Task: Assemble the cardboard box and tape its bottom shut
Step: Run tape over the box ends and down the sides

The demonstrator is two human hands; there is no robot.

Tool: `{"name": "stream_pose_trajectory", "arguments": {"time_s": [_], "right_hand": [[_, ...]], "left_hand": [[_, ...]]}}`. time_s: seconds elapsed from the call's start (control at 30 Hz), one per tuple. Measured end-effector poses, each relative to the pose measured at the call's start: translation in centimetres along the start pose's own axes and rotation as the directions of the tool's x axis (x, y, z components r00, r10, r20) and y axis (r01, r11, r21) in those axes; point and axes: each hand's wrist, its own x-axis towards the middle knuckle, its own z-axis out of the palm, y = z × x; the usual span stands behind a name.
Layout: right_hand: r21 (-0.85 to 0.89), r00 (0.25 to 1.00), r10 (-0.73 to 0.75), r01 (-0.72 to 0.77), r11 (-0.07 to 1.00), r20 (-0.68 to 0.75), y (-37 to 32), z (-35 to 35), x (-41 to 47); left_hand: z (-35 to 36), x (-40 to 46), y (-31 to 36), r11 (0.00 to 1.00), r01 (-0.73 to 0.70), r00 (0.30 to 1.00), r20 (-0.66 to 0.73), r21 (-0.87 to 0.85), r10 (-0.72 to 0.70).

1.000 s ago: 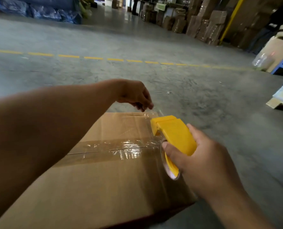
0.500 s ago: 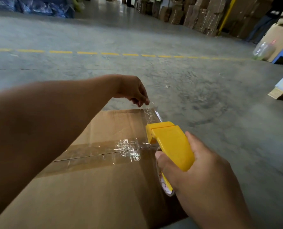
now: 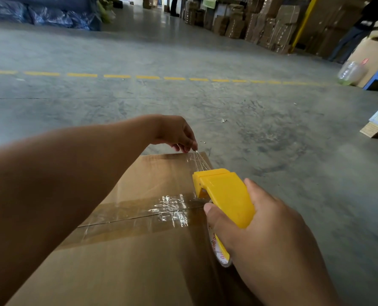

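while the right hand (image 3: 269, 237) wraps around one yellow tape dispenser (image 3: 225, 195), fingers closed tight on its body, the left hand (image 3: 177, 134) pinches the free end of a clear tape strip (image 3: 201, 161) btwn fingertips, just above the far edge of the cardboard box (image 3: 128, 257). strip runs taut from those fingertips down to the dispenser's front. 1 box in front, lying on the concrete floor (image 3: 272, 138), flaps shut, w/ a band of clear tape (image 3: 139, 214) already across the centre seam; tape is wrinkled and shiny nr the right end. dispenser sits at the box's right edge, over the seam's end. tape roll (image 3: 221, 255) pokes out under the right hand; red lettering on its core, too blurred and cut off to read. no other writing legible. 2 hands, 1 dispenser, 1 roll. dashed yellow line (image 3: 148, 77) crosses the floor beyond; stacked cartons (image 3: 278, 25) at the back right, too many and blurry to count.
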Motion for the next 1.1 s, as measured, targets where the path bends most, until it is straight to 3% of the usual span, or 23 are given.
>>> {"name": "stream_pose_trajectory", "arguments": {"time_s": [0.83,1.1], "right_hand": [[-0.021,1.0,-0.022,0.022,1.0,-0.013,-0.2,0.2,0.3],[-0.026,0.999,-0.02,0.019,0.999,-0.036,-0.4,0.3,0.3]], "left_hand": [[0.4,0.0,-0.8,0.999,-0.005,1.0,-0.02,-0.05,0.004],[1.5,0.0,-1.0,0.99,0.118,0.992,-0.032,-0.077,-0.121]]}}
